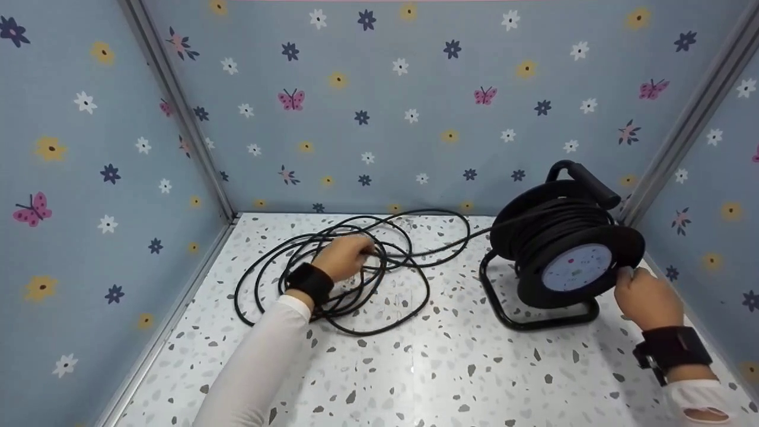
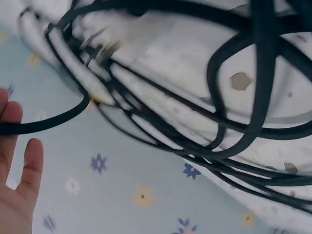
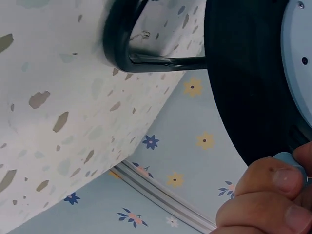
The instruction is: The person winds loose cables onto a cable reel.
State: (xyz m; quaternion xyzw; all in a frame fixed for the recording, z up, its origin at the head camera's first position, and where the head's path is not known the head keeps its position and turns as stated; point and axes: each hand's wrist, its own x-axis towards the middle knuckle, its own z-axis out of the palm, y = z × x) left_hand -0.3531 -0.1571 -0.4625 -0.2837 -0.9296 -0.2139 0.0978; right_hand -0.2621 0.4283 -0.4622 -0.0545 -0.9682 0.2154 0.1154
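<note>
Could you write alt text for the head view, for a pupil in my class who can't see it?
A person's right grip holds a small knob on a black cable reel, which stands on a tubular frame at right. Their left grip touches black cable lying in loose loops on a white speckled surface, with flower-patterned walls around.

Flowered walls [image 1: 332, 130] and metal corner strips [image 1: 179, 107] show a booth [image 1: 71, 249].
</note>
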